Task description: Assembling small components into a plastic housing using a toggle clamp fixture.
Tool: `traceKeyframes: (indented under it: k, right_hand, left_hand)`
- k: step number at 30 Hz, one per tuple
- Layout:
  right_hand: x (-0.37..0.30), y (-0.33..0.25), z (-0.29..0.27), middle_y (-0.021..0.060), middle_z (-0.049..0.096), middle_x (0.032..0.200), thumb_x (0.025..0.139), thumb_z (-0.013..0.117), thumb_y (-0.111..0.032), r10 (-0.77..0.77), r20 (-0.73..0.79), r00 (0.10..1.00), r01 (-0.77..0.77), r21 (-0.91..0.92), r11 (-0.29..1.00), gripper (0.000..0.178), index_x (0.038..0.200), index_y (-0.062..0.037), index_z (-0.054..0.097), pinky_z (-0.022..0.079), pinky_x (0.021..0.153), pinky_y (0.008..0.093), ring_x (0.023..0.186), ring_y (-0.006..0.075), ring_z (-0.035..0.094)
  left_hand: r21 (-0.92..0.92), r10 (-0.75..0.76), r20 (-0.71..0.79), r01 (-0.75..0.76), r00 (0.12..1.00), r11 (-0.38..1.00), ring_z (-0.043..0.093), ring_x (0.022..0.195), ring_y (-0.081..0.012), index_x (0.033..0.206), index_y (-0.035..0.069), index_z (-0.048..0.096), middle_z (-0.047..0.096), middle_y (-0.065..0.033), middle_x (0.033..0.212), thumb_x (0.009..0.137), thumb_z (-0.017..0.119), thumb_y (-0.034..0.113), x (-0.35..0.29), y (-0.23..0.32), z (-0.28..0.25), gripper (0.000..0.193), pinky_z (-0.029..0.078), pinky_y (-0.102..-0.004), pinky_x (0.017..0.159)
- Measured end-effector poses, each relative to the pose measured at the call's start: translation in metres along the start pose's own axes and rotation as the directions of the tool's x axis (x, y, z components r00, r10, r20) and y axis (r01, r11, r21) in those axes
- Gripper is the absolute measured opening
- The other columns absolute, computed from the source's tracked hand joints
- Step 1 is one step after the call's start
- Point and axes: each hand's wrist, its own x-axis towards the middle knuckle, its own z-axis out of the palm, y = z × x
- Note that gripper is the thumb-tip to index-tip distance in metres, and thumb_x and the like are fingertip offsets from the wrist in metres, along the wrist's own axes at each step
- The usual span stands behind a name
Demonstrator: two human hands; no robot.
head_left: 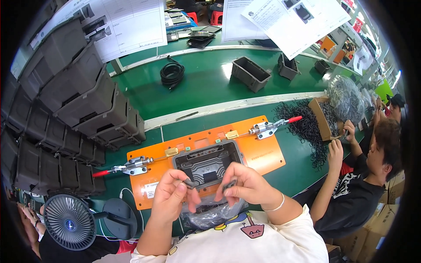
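Note:
Between finger and thumb, my left hand [170,193] pinches a small dark grey piece [189,183]. My right hand [247,184] pinches a second small dark piece [229,185], a little apart from the first. Both pieces are too small to name by kind. Beyond my fingers, an open dark grey plastic housing [240,154] sits on an orange fixture plate [263,151]; my hands cover part of its near side. A clear plastic bag [215,215] with dark contents lies below my hands, close to my shirt.
Red-handled toggle clamps [139,165] [265,129] flank the housing. Grey bins [87,101] are stacked at left, above a fan [70,222]. At right are a pile of black clips [302,127], a cardboard box [321,120] and a co-worker [364,175]. A coiled cable [172,73] lies farther back.

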Motion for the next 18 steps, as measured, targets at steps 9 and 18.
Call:
traceKeyframes:
  k: [9, 18]
  right_hand:
    - [0.015, 0.010, 0.000, 0.0134, 0.058, 0.117, 0.091, 0.056, -0.004, 0.049, -0.042, 0.998, -0.025, 0.459, 0.888, 0.017, 0.108, -0.0014, 0.058, 0.048, 0.070, 0.0241, 0.084, 0.0095, 0.056]
    - [0.026, -0.009, -0.028, 0.0156, 0.062, 0.112, 0.093, 0.044, 0.000, -0.384, -0.364, 0.849, 0.209, -0.436, 0.875, 0.028, 0.121, -0.0024, 0.047, 0.042, 0.067, 0.0215, 0.075, 0.0081, 0.049]
  left_hand:
    - [-0.046, 0.038, -0.044, -0.040, 0.998, 0.998, 0.065, 0.070, -0.0187, 0.101, 0.002, 0.052, 0.063, -0.0128, 0.089, 0.087, 0.060, -0.001, 0.000, -0.006, -0.007, 0.016, 0.055, -0.0298, 0.059]
    - [0.041, 0.154, -0.162, -0.149, 0.975, 0.988, 0.064, 0.074, -0.0165, 0.101, -0.001, 0.055, 0.062, -0.0094, 0.087, 0.086, 0.060, -0.005, 0.006, -0.011, -0.016, 0.017, 0.056, -0.0288, 0.066]
